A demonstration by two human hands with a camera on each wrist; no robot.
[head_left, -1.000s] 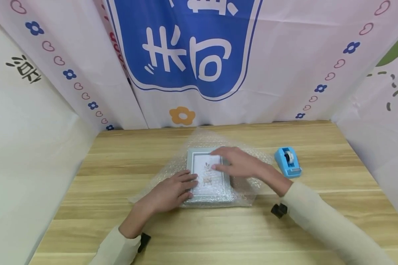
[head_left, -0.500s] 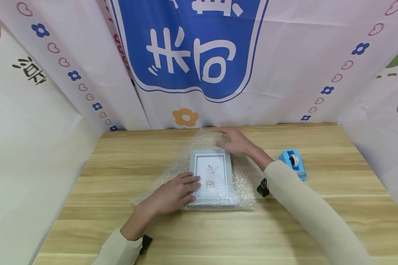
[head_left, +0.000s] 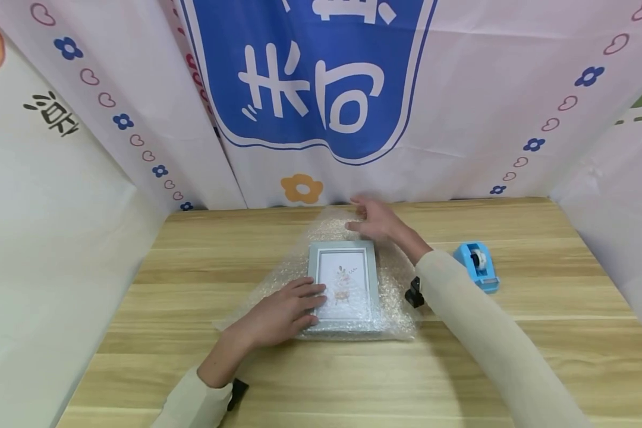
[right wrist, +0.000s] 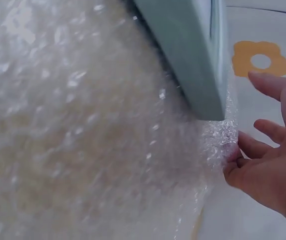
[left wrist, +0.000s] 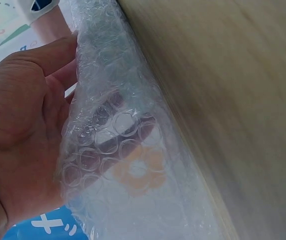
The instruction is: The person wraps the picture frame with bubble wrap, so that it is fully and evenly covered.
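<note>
A pale green-grey picture frame (head_left: 374, 279) lies flat on a sheet of bubble wrap (head_left: 278, 279), whose lower fold covers part of its front. My left hand (head_left: 283, 312) rests on the wrapped left side of the picture frame, fingers extended. In the left wrist view, the palm (left wrist: 13, 105) faces the wrap's folded edge. Beyond the picture frame's top edge, my right hand (head_left: 377, 220) is at the wrap's far right margin. The right wrist view shows its thumb and a finger (right wrist: 253, 147) pinching the wrap's edge, other fingers apart, near a frame corner (right wrist: 210, 107).
A blue tape dispenser (head_left: 477, 267) stands to the right on the wooden table (head_left: 556, 333). Printed cloth (head_left: 471, 107) hangs behind the table's back edge, and white side walls (head_left: 59, 238) flank it. Dark wrist mounts (head_left: 414, 292) sit below the sleeves.
My right hand has moved from over the picture frame to the wrap's far edge and grips it there. My left hand stays on the frame's left side. The head view shifts slightly.
</note>
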